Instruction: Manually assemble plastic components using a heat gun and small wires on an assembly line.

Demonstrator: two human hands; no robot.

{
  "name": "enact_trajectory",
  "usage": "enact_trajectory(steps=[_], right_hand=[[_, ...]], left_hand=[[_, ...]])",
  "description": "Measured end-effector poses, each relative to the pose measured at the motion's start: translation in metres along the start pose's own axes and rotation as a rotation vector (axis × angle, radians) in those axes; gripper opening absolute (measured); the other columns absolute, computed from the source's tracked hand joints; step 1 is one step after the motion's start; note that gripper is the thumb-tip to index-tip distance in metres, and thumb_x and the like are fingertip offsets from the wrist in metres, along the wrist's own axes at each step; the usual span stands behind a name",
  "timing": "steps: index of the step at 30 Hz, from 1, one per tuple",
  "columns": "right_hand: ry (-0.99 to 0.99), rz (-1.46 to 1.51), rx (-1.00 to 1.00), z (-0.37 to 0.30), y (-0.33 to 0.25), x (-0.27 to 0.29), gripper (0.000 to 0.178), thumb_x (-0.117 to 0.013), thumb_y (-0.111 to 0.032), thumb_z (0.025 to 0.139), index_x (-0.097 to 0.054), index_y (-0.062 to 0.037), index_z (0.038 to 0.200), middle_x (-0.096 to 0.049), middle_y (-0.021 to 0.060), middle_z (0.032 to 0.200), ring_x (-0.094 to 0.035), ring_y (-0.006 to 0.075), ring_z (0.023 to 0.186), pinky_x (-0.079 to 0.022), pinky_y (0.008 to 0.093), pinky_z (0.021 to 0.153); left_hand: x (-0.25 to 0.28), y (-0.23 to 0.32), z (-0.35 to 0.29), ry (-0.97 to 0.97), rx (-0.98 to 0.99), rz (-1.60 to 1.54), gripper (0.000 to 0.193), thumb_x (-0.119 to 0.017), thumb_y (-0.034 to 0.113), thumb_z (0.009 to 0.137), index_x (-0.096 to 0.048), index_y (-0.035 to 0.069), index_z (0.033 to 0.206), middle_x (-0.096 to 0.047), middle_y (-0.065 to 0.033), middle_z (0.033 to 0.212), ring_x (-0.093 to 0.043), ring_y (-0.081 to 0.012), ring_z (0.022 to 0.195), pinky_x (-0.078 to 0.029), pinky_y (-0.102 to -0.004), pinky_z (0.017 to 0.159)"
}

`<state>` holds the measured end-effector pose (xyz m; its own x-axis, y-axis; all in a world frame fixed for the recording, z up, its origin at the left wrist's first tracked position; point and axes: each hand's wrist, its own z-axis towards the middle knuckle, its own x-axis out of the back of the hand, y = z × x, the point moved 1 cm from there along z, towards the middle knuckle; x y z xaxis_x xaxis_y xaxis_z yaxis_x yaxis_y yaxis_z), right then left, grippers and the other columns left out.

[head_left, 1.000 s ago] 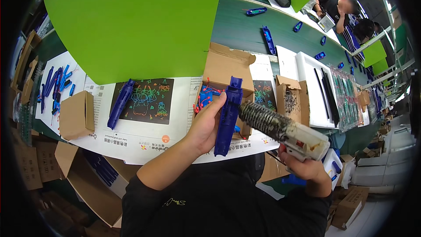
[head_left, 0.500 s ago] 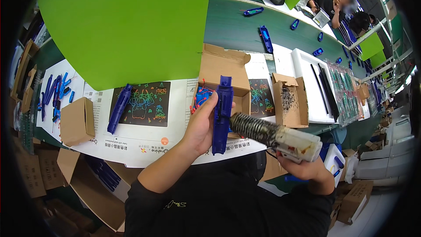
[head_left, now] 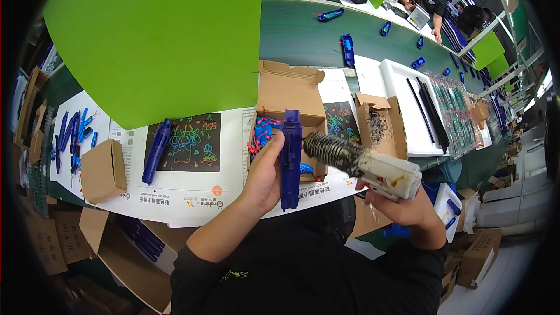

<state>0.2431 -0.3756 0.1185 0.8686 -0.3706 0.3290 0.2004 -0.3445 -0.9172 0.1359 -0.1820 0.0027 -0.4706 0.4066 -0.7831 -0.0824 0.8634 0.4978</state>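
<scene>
**Blue plastic piece held against a soldering tool**

I see my left hand (head_left: 263,176) with fingers wrapped around a long blue plastic shell (head_left: 290,158), held upright at the centre of the view. The shell is smooth, narrow and rectangular. My right hand (head_left: 402,207) is clamped on a white, dirty soldering tool (head_left: 373,166); its dark coiled metal tip touches the shell from 3 o'clock. Behind the shell stands an open cardboard box (head_left: 290,90) with blue and red parts. At 9 o'clock another blue shell (head_left: 156,150) lies on a dark printed sheet (head_left: 185,144). A big green panel (head_left: 154,38) covers 11 o'clock.
</scene>
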Motion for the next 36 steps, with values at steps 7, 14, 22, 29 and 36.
enact_trajectory(steps=[7, 14, 22, 29, 36], right_hand=[[0.272, 0.347, 0.099, -0.008, 0.005, 0.020, 0.041, -0.059, -0.007, 0.075, -0.047, 0.0039, 0.112, -0.062, 0.0191, 0.092, -0.061, 0.0148, 0.064, -0.051, 0.0247, 0.052], [0.846, 0.611, -0.280, -0.027, 0.139, 0.109, 0.039, -0.050, -0.029, 0.086, -0.051, 0.0029, 0.109, -0.063, 0.0153, 0.082, -0.059, 0.0183, 0.048, -0.049, 0.0268, 0.038], [0.780, -0.580, -0.649, -0.029, 0.215, 0.142, 0.075, -0.036, -0.060, 0.087, -0.064, 0.0094, 0.081, -0.063, 0.0203, 0.071, -0.063, 0.0287, 0.064, -0.048, 0.0344, 0.065], [0.531, -0.964, 0.312, 0.044, 0.046, 0.034, 0.016, -0.050, -0.011, 0.086, -0.063, -0.0027, 0.092, -0.063, 0.0127, 0.080, -0.061, 0.0259, 0.073, -0.048, 0.0361, 0.067], [-0.144, -1.131, 0.642, 0.165, 0.080, -0.059, 0.041, -0.060, -0.009, 0.070, -0.058, -0.0081, 0.110, -0.063, 0.0075, 0.099, -0.059, 0.0261, 0.091, -0.046, 0.0351, 0.081]], left_hand=[[0.009, 0.025, -0.017, -0.032, -0.220, -0.193, 0.043, -0.038, 0.040, 0.096, -0.046, 0.005, 0.120, -0.059, -0.0081, 0.098, -0.056, -0.0160, 0.079, -0.049, -0.0305, 0.072], [0.048, 0.072, -0.058, 0.093, -0.464, -0.225, 0.045, -0.038, 0.039, 0.096, -0.046, 0.005, 0.124, -0.056, -0.0075, 0.094, -0.052, -0.0157, 0.080, -0.045, -0.0285, 0.068], [0.069, 0.052, -0.059, 0.190, -0.335, -0.166, 0.044, -0.038, 0.039, 0.096, -0.046, 0.006, 0.124, -0.056, -0.0058, 0.091, -0.052, -0.0154, 0.078, -0.046, -0.0279, 0.066], [0.075, 0.042, -0.072, 0.251, -0.400, -0.149, 0.045, -0.039, 0.040, 0.095, -0.046, 0.005, 0.123, -0.055, -0.0056, 0.090, -0.052, -0.0157, 0.076, -0.046, -0.0284, 0.065], [0.047, 0.034, -0.075, 0.207, -0.357, -0.091, 0.045, -0.039, 0.040, 0.095, -0.049, 0.004, 0.120, -0.055, -0.0068, 0.090, -0.052, -0.0170, 0.078, -0.046, -0.0297, 0.065]])
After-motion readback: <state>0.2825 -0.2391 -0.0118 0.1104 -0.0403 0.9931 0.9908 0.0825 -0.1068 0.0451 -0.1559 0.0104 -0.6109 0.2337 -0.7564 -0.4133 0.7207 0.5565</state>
